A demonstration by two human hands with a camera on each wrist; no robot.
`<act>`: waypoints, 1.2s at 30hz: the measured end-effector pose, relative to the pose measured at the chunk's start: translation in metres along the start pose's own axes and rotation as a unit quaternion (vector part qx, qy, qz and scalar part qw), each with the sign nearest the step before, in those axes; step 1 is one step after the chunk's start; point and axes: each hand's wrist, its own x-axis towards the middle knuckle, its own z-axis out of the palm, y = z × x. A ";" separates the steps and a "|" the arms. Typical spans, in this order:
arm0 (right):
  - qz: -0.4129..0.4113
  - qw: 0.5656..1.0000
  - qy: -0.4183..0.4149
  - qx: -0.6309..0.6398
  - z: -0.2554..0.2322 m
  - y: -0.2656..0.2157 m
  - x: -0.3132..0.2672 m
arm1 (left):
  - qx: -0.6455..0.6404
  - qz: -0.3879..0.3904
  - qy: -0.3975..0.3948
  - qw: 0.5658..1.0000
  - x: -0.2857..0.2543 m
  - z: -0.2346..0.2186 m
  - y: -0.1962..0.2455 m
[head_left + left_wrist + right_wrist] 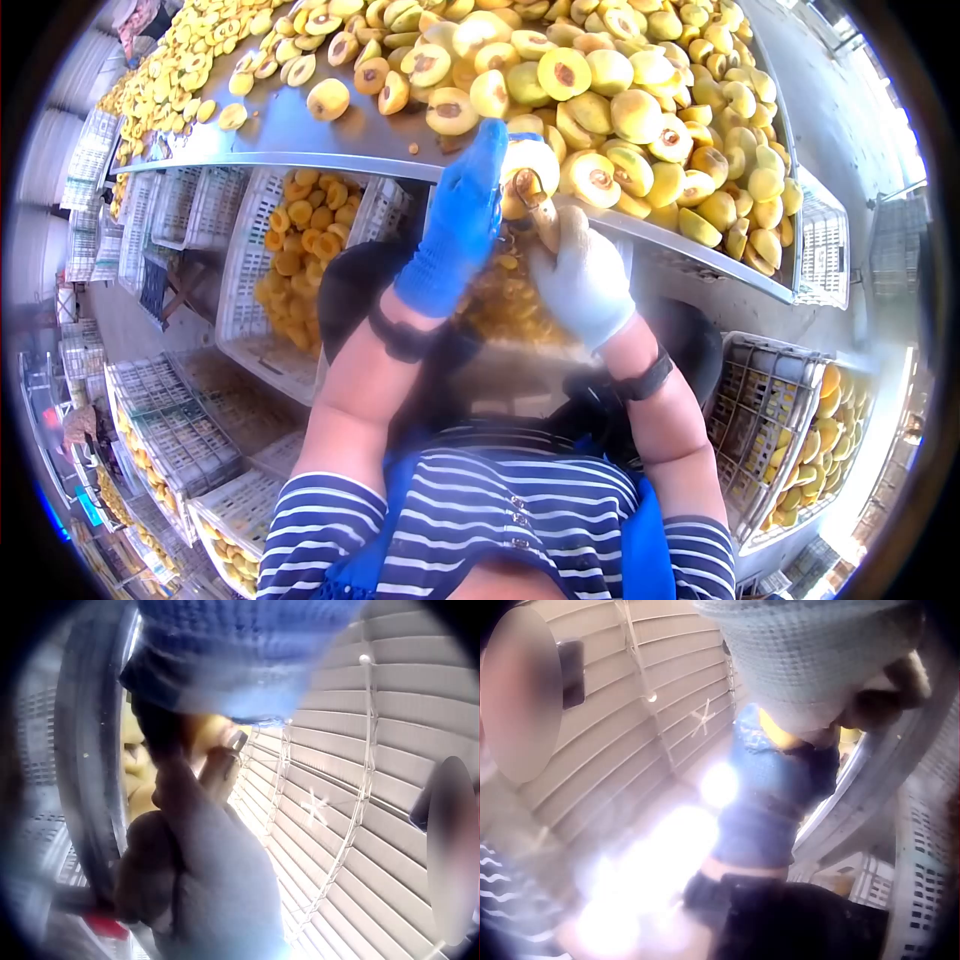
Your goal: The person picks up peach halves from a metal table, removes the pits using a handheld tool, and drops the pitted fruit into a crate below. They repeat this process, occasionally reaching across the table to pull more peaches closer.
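Observation:
In the head view my left hand (462,215), in a blue glove, holds a yellow peach half (532,158) over the near edge of the metal table. Blue fingertips show past the fruit's far side. My right hand (585,282), in a white glove, grips a pitting tool (542,218) by its wooden handle. The tool's curved metal end meets the cut face of the peach half. In the left wrist view, the white-gloved fingers wrap the wooden handle (220,772). The right wrist view shows yellow fruit (778,731) within the blue glove (761,769), partly hidden by the white glove.
Halved peaches (640,115), many with pits, heap on the metal table (290,110). A white crate (250,270) of pitted halves stands at left, another crate (770,400) at right. More peach pieces (510,310) lie below the hands, between the knees.

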 end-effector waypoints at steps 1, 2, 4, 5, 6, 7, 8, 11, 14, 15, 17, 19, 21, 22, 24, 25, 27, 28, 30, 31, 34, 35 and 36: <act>-0.005 1.000 0.022 -0.002 -0.001 0.000 -0.002 | -0.112 -0.039 0.035 0.992 -0.003 0.005 0.007; -0.010 0.999 0.048 -0.004 -0.002 0.000 -0.003 | -0.221 -0.075 0.068 0.970 -0.004 0.008 0.011; -0.029 0.996 0.080 -0.013 0.009 -0.004 0.010 | -0.189 -0.040 0.073 0.978 0.006 -0.005 0.002; -0.041 0.994 0.096 -0.029 0.007 -0.004 0.010 | -0.168 -0.019 0.082 0.982 0.005 -0.004 0.001; -0.040 0.994 0.093 -0.029 0.009 -0.003 0.009 | -0.169 -0.022 0.083 0.982 0.003 -0.007 -0.006; -0.037 0.994 0.087 -0.048 0.013 -0.001 0.010 | -0.108 0.039 0.072 0.991 0.001 -0.010 -0.018; -0.035 0.994 0.081 -0.068 0.015 0.001 0.010 | -0.047 0.098 0.061 0.992 -0.001 -0.012 -0.026; -0.005 0.999 -0.005 0.035 0.015 -0.005 0.012 | -0.125 -0.065 0.109 0.984 0.000 -0.012 -0.009; 0.001 0.982 -0.036 0.186 0.024 0.000 0.013 | -0.157 -0.068 0.117 0.978 -0.002 -0.015 -0.003; 0.001 0.982 -0.037 0.187 0.027 0.000 0.012 | -0.156 -0.068 0.118 0.978 -0.002 -0.015 -0.003; -0.014 0.990 0.003 0.141 0.030 -0.003 0.011 | -0.142 -0.143 0.142 0.969 0.000 -0.016 -0.003; 0.007 0.995 0.015 0.095 0.030 -0.008 0.012 | -0.157 -0.153 0.144 0.965 0.003 -0.013 -0.001; 0.027 0.998 0.028 0.044 0.027 -0.008 0.012 | -0.175 -0.161 0.145 0.960 0.004 -0.011 0.000; 0.009 0.997 0.048 0.061 0.027 -0.005 0.013 | -0.195 -0.082 0.109 0.971 0.002 -0.013 -0.001; -0.012 0.995 0.067 0.078 0.022 -0.001 0.015 | -0.213 0.000 0.074 0.974 0.002 -0.018 -0.008; -0.007 0.996 0.058 0.062 0.016 0.000 0.017 | -0.125 0.082 0.053 0.987 0.006 -0.020 -0.015; -0.003 0.998 0.049 0.042 0.000 0.001 0.018 | -0.038 0.163 0.035 0.985 0.007 -0.022 -0.011; 0.014 0.996 0.025 0.083 -0.008 0.000 0.020 | -0.121 0.074 0.013 0.990 0.006 -0.025 0.002; 0.082 0.982 -0.011 0.172 -0.020 -0.003 0.023 | -0.200 -0.012 -0.006 0.980 0.008 -0.032 0.012; 0.080 0.982 -0.013 0.171 -0.022 -0.004 0.025 | -0.113 -0.044 -0.058 0.991 0.010 -0.035 0.012; 0.069 0.934 0.012 0.350 -0.007 0.004 0.034 | 0.086 0.046 -0.114 0.989 0.001 -0.031 -0.016; 0.116 0.917 0.008 0.380 0.000 0.006 0.033 | 0.198 0.179 -0.109 0.958 0.002 -0.029 -0.028; 0.168 0.882 -0.027 0.439 -0.001 0.008 0.033 | 0.258 0.289 -0.043 0.921 0.001 -0.029 -0.025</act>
